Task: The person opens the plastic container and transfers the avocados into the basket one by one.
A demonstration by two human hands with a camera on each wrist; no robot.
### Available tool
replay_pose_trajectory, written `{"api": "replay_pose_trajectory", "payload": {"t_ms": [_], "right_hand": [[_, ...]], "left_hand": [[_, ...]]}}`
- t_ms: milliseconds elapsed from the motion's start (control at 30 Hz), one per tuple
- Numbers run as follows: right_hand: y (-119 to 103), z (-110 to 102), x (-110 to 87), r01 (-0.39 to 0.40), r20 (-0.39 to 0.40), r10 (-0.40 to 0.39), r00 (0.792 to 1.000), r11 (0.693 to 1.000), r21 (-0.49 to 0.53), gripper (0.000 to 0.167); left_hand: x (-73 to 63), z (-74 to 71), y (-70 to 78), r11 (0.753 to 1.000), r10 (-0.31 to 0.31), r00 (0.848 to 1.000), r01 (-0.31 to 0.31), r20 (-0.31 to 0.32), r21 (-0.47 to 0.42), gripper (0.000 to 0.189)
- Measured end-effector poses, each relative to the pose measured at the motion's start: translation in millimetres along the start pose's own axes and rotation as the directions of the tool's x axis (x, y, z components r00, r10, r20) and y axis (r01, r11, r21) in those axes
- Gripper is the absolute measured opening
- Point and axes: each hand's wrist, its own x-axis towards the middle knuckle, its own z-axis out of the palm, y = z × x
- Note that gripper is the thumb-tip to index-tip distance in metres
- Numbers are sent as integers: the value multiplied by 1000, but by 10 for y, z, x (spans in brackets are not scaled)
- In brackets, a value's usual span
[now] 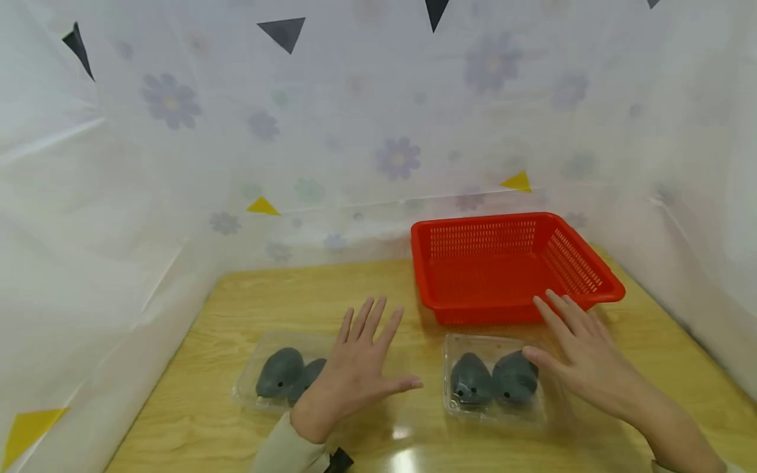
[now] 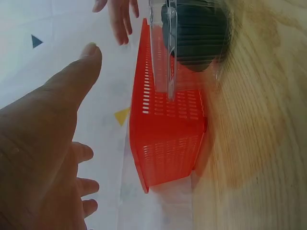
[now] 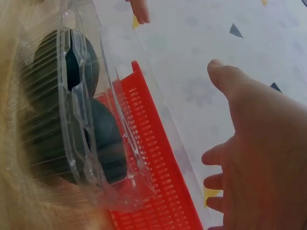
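My left hand (image 1: 357,368) is spread with straight fingers over the right end of a clear plastic box (image 1: 248,378). Two dark grey-green egg-shaped things with small black dots (image 1: 280,372) lie in that box, one partly hidden behind the hand. A second clear box (image 1: 452,410) stands to the right and holds two similar egg-shaped things (image 1: 471,379). Beside its right edge hovers my right hand (image 1: 591,361), fingers extended and nothing held. In the right wrist view, ridged clear walls enclose the dark things (image 3: 103,139), with the thumb pointing away from them.
A red perforated plastic basket (image 1: 485,315) sits at the back right of the wooden table (image 1: 313,289), just behind the right box. White sheeting (image 1: 331,131) printed with flowers and triangles rises along the back and sides.
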Motion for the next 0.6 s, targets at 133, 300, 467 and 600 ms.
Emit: {"api": "replay_pose_trajectory", "payload": {"t_ms": [133, 300, 467, 600], "right_hand": [[22, -6, -63, -17, 19, 16, 1000, 997, 71, 82], [77, 2, -133, -45, 57, 39, 998, 992, 117, 78], [175, 39, -234, -95, 84, 83, 993, 985, 145, 75], [266, 95, -308, -144, 131, 121, 984, 973, 181, 76]], "left_hand": [[25, 56, 54, 999, 42, 999, -42, -2, 25, 107], [52, 122, 128, 992, 119, 993, -119, -9, 50, 111], [80, 177, 220, 970, 240, 969, -237, -64, 61, 113], [113, 236, 281, 928, 372, 909, -362, -187, 87, 105]]}}
